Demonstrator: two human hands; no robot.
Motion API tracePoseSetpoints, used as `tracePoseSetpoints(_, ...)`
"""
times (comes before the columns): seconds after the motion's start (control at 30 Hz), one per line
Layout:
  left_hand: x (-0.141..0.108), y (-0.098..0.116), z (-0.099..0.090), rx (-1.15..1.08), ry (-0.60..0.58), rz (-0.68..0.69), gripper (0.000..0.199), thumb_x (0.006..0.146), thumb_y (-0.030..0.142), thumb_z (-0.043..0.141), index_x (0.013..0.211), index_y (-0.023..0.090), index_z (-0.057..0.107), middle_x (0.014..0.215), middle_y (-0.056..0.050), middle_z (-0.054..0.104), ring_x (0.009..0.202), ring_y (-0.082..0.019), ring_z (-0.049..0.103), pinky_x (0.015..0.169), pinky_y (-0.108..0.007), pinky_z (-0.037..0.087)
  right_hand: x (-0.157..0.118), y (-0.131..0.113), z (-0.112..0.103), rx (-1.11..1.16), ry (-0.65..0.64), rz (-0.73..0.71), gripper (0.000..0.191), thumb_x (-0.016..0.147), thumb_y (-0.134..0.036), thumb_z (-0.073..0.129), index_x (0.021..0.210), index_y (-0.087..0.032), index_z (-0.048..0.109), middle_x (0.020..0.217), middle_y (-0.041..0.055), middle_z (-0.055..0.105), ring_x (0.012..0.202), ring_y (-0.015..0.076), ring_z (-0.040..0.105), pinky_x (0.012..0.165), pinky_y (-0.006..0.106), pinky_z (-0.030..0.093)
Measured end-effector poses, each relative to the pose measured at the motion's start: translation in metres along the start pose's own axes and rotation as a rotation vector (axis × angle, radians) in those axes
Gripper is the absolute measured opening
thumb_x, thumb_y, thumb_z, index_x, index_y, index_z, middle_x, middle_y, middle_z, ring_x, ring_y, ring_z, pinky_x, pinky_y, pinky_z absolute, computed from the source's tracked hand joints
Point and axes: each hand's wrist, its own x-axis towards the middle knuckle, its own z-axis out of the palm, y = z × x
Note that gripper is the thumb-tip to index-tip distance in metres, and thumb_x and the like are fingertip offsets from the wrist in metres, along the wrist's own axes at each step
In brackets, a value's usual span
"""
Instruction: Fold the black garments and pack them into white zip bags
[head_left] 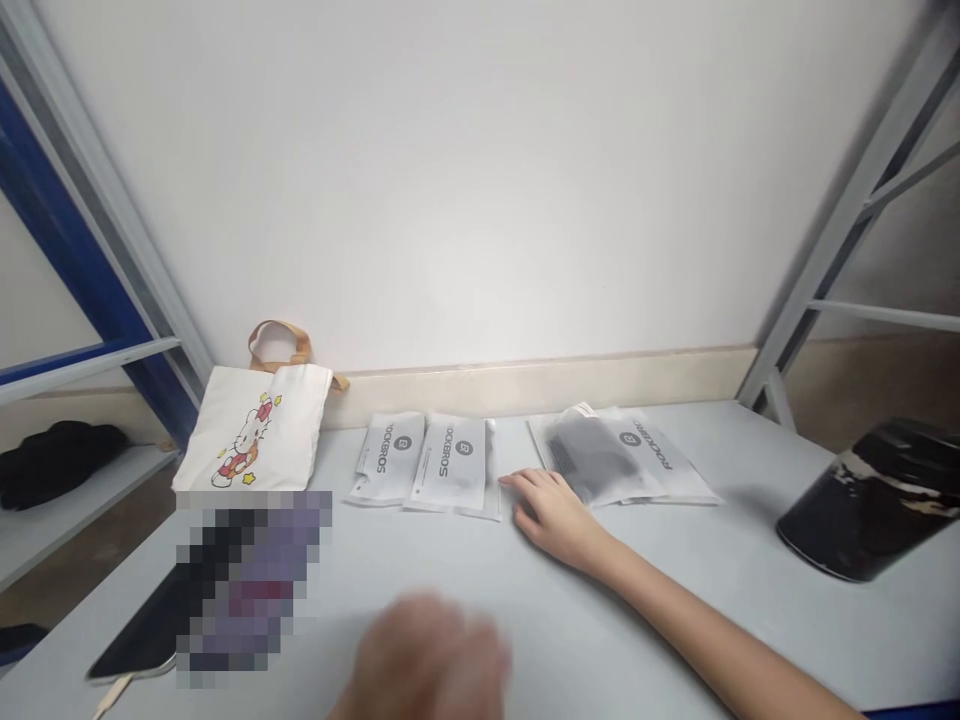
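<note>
Fingers outstretched, my right hand [553,507] rests on the table with nothing in it. Its index fingertip is at the right edge of a frosted plastic packet [452,462] printed ROCKBROS; I cannot tell if they touch. A similar packet [390,455] lies just left of that one. Beyond my right hand's knuckles is another frosted packet [630,455] with something dark inside, lying over a further packet whose edge shows. My left hand [431,655] is at the bottom middle above the table, smeared by motion, so its fingers cannot be made out.
On the light grey table [675,600] a white tote bag [259,425] with a cartoon cat leans at the back left. A dark device [146,615] with a cable lies front left, beside a pixelated patch. A black cup [862,500] stands at right. Metal frames flank the table.
</note>
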Motion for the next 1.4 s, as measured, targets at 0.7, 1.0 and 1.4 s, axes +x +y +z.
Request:
tracePoseSetpoints(0.7, 0.045, -0.065, 0.063, 0.008, -0.203, -0.135, 0.019, 0.081, 0.020, 0.056, 0.098, 0.026, 0.061, 0.104, -0.001, 0.061, 0.101, -0.020, 0.053, 0.101, -0.042, 0.033, -0.005, -0.015, 0.008, 0.225, -0.047, -0.107, 0.040, 0.078, -0.012, 0.047, 0.116, -0.023, 0.054, 0.116, 0.0039, 0.062, 0.110, 0.0187, 0.054, 0.097, 0.037, 0.039)
tracePoseSetpoints(1.0, 0.043, -0.041, 0.027, -0.347, 0.438, -0.379, 0.011, 0.092, 0.022, 0.041, 0.095, 0.023, 0.052, 0.095, -0.003, 0.062, 0.097, -0.017, 0.056, 0.098, -0.039, 0.038, 0.008, 0.009, -0.013, 0.372, 0.311, 0.128, 0.033, 0.087, -0.040, 0.049, 0.115, -0.024, 0.053, 0.105, 0.0071, 0.058, 0.083, 0.0183, 0.061, 0.069, 0.034, 0.052)
tracePoseSetpoints(1.4, 0.041, -0.069, 0.026, -0.246, 0.672, -0.687, 0.029, 0.081, 0.031, 0.059, 0.107, 0.023, 0.048, 0.110, -0.009, 0.055, 0.109, -0.023, 0.052, 0.097, -0.043, 0.038, -0.002, -0.016, -0.029, 0.439, 0.563, -0.042, 0.012, 0.090, -0.027, 0.049, 0.094, -0.023, 0.059, 0.091, 0.0050, 0.058, 0.071, 0.0132, 0.058, 0.055, 0.025, 0.049)
